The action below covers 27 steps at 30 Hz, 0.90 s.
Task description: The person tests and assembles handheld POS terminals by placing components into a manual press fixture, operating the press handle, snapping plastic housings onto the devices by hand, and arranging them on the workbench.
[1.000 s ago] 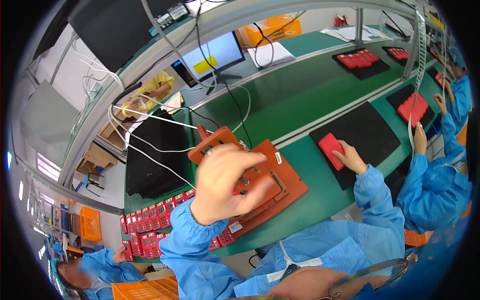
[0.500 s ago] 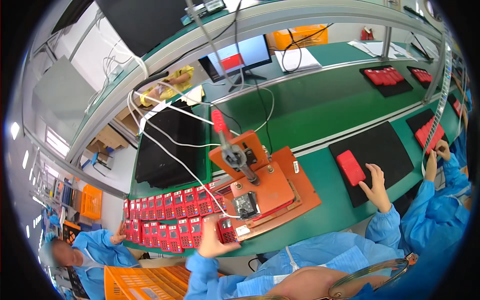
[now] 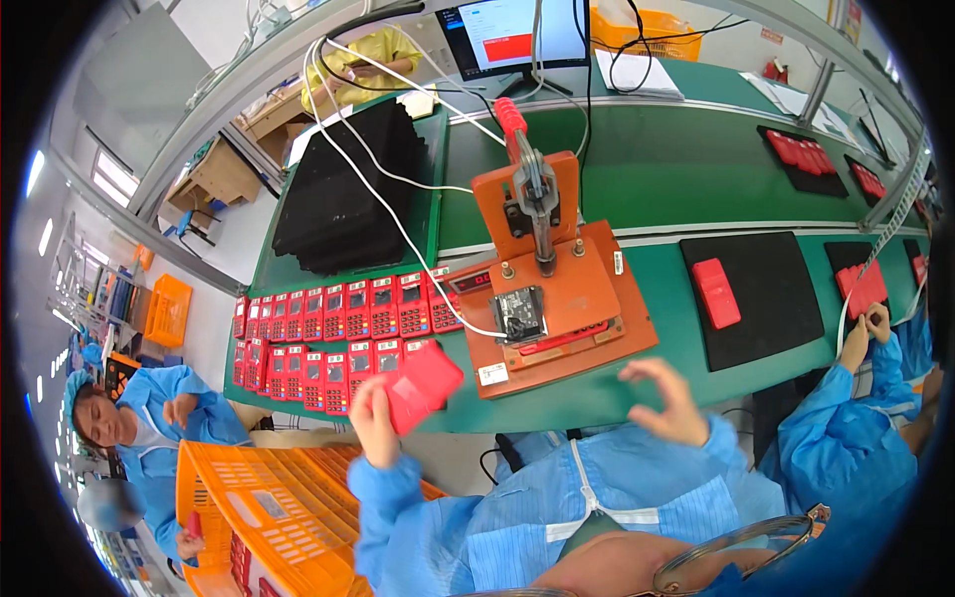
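My left hand (image 3: 376, 423) grips a red handheld payment terminal (image 3: 423, 385), its plain back showing, in front of the rows of red keypad terminals (image 3: 385, 308) on the green bench. Fingers curled but apart, my right hand (image 3: 671, 403) holds nothing and hovers by the bench's front edge, right of the orange clamp fixture (image 3: 627, 348). That fixture has a red-handled toggle lever (image 3: 511, 117) standing upright. Under its top plate a red edge shows, mostly hidden. On a black mat (image 3: 766, 318) to the right lies another red piece (image 3: 716, 294), plain side up.
A stack of black sheets (image 3: 348, 194) stands behind the terminals, with white cables hanging across. Behind is a monitor (image 3: 512, 40). An orange crate (image 3: 269, 507) stands low at the left, near a co-worker (image 3: 164, 418). Another co-worker's hands (image 3: 863, 333) handle red pieces at the right.
My left hand has taken up a red terminal from beside the fixture. My right hand has moved left, away from the black mat. The whole view has shifted.
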Available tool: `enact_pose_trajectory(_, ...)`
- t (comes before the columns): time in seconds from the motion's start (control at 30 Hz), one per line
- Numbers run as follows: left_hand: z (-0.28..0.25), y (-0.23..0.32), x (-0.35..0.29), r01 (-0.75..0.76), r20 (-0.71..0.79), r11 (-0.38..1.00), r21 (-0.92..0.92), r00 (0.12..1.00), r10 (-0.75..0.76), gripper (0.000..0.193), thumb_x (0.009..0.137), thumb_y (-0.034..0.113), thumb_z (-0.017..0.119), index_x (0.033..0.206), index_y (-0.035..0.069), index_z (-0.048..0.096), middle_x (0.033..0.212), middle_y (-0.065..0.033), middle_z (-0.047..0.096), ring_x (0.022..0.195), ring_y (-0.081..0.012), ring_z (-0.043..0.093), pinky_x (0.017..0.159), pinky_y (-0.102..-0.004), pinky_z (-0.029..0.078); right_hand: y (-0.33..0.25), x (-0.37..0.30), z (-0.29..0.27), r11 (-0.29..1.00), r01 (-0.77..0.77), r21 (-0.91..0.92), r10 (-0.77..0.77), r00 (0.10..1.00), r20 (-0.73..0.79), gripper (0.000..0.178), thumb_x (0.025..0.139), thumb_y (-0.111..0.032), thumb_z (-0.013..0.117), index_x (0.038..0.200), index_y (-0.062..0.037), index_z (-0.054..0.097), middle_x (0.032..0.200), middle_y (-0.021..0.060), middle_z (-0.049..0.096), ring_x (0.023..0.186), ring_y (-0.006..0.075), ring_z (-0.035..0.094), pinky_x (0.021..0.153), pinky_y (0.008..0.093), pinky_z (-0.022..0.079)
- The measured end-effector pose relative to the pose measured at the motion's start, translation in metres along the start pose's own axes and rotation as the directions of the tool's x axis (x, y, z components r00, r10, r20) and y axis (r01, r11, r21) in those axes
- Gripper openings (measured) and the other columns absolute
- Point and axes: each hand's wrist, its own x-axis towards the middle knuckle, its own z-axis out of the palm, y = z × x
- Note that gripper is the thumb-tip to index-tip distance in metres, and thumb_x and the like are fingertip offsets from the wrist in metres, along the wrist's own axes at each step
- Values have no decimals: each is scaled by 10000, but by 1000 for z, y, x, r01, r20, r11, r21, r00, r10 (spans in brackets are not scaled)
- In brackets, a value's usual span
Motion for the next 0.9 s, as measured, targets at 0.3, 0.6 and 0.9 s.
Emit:
enact_pose_trajectory(0.3,148,15,-72,-68,420,993,-99,902,104,296,806,38,649,1042,18,471,1054,-107,519,931,-151,534,782,-264,436,-11,5,83,546,138,826,119,964,-240,788,808,-435,665,1336,-35,237,1115,164,514,1119,315,502,972,501,396)
enact_pose_trajectory(0.6,137,3,60,-661,730,709,247,608,312,632,514,375,844,957,-18,625,1070,-176,525,1022,-318,498,878,-418,420,22,4,-62,887,-266,378,363,908,-211,521,948,-402,379,1326,-43,366,1134,113,532,991,233,558,841,413,488)
enact_pose_trajectory(0.9,69,-60,22,0,210,860,-510,970,125,565,680,292,718,1108,-19,518,1067,-121,589,985,-220,588,885,-352,485,18,120,-22,631,516,-580,-178,824,539,483,836,-306,614,1246,-76,501,1305,176,424,1151,394,424,968,460,343)
